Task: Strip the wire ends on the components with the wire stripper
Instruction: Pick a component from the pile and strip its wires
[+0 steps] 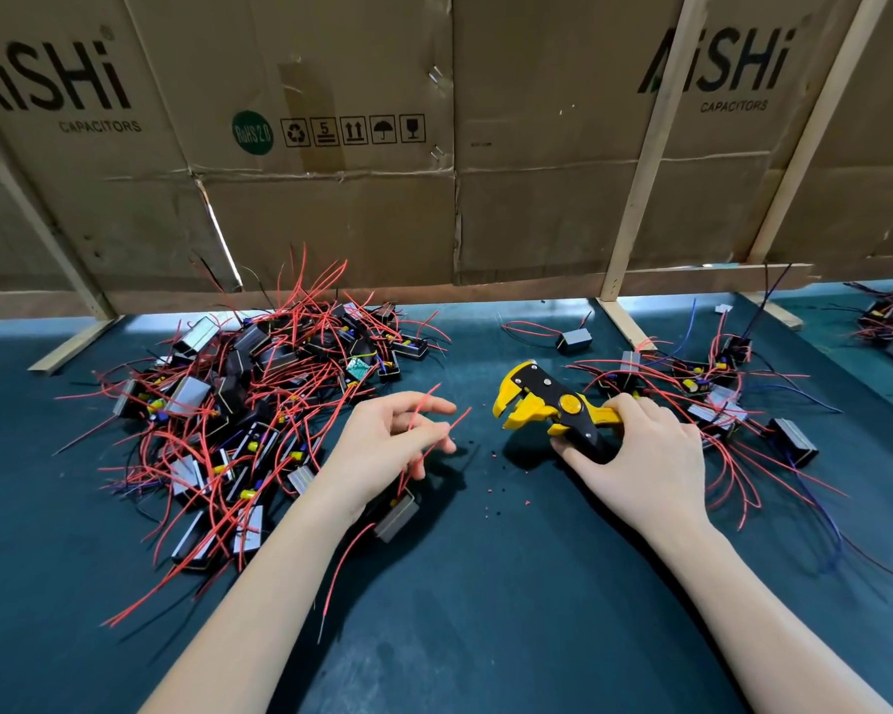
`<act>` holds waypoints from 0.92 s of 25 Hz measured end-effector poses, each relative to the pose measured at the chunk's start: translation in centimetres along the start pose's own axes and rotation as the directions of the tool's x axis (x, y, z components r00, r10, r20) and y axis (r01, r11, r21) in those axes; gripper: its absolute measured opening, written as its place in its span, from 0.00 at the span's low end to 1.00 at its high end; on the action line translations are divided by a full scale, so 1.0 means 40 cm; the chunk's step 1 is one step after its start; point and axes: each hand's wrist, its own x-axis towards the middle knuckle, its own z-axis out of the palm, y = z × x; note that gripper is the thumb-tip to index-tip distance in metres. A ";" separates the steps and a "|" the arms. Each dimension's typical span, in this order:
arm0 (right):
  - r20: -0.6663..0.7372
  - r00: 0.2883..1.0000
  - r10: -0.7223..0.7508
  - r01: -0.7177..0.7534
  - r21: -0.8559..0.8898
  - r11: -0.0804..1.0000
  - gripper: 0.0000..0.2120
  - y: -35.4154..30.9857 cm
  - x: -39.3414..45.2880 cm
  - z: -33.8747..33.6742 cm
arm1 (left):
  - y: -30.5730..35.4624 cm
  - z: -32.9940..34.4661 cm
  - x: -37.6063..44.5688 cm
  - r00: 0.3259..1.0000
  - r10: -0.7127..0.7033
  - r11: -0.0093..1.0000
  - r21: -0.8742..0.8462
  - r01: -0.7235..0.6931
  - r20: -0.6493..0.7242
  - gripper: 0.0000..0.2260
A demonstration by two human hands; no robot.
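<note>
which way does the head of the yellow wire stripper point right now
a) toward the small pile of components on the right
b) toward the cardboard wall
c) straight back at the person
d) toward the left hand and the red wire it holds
d: the right hand grips the wire stripper by its handles, and its yellow head faces left, toward the red wire pinched in the left hand, with a gap between them.

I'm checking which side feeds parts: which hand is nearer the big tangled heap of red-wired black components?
Left. The left hand holds red wires just right of the heap; the right hand, gripping the yellow-and-black wire stripper, is farther right.
</note>
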 end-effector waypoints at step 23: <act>-0.030 1.000 -0.006 0.006 -0.005 1.000 0.26 0.003 0.002 -0.003 | -0.001 -0.036 -0.003 0.973 -0.080 0.971 0.205 0.126 -0.216 0.32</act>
